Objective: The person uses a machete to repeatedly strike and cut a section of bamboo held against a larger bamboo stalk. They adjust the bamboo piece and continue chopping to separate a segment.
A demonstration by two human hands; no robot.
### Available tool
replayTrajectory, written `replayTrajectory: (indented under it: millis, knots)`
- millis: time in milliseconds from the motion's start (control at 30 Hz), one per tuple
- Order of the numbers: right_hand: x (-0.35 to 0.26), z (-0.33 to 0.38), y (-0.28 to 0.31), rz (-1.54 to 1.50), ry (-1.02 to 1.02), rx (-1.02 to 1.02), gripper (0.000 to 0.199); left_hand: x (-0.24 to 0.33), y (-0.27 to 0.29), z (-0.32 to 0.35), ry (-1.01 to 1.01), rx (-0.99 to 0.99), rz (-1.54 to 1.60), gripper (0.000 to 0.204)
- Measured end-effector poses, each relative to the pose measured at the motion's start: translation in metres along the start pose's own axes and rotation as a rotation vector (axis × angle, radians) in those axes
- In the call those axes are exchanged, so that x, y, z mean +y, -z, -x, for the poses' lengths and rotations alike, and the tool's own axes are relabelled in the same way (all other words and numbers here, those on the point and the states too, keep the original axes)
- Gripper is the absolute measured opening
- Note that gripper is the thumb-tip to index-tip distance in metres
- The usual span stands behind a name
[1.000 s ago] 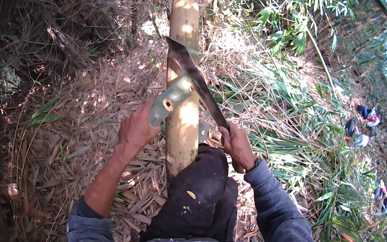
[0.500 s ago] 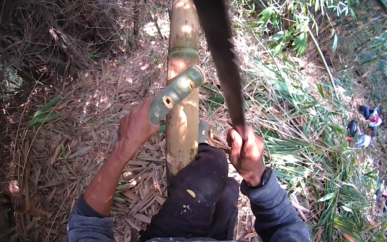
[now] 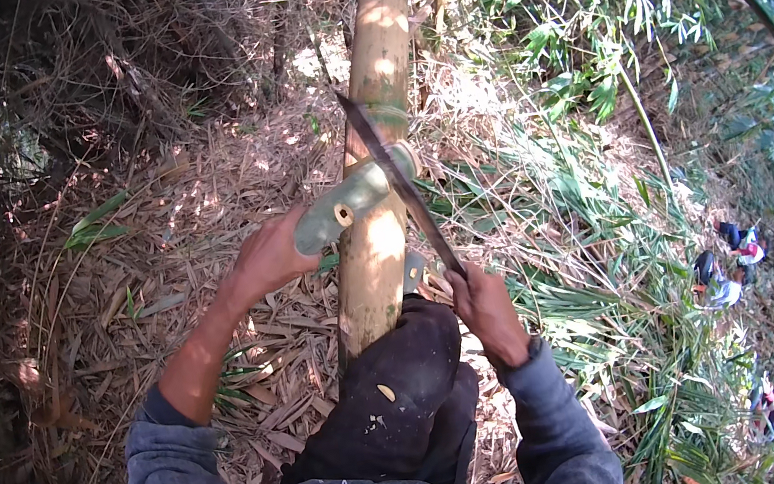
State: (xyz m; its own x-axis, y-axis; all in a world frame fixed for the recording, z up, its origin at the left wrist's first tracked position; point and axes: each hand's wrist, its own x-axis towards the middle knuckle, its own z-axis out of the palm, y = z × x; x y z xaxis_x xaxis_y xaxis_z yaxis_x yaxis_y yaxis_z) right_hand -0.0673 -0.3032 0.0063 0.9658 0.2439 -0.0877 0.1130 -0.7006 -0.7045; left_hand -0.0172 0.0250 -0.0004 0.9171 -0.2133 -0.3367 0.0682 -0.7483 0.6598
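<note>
My left hand (image 3: pixel 269 252) is closed round the near end of a short green bamboo piece (image 3: pixel 361 193), which lies slantwise across a thick bamboo pole (image 3: pixel 376 239). An oval hole with a pale rim is cut in the piece's upper side. In my right hand (image 3: pixel 488 302) is the handle of a long dark machete (image 3: pixel 412 195). Its blade crosses over the far part of the short piece, tip pointing far left; whether it touches cannot be made out. My bent knee (image 3: pixel 427 332) is against the pole's near end. A pale wood chip (image 3: pixel 387 393) rests on my dark trousers.
Another green bamboo piece with a hole (image 3: pixel 414 270) sits beside the pole by my knee. Dry leaves (image 3: pixel 201 221) cover the ground. Dry brush stands far left, leafy green bamboo (image 3: pixel 566 31) far right. Several people (image 3: pixel 730 264) are in the distance at right.
The machete has swung down from a raised, upright position onto the short bamboo piece. My right hand has turned and lowered with it. My left hand keeps its grip.
</note>
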Motion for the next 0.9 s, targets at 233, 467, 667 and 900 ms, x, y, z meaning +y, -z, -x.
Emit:
replayTrajectory:
  millis: [233,467,667,900]
  knots:
    - [-0.053,0.008,0.029,-0.461,0.208,0.387,0.017,0.006,-0.016,0.007,0.036,0.16,-0.144,0.062]
    - [0.035,-0.015,-0.017,-0.083,0.003,0.054,0.018,0.013,-0.015,0.004,0.026,0.18,-0.21,0.06]
    - [0.013,-0.014,0.017,-0.534,-0.305,-0.269,0.025,0.002,-0.033,0.012,-0.006,0.297,-0.244,0.059]
    - [-0.031,0.008,0.018,0.031,0.322,0.298,0.021,0.023,-0.019,0.013,0.096,0.181,-0.212,0.056]
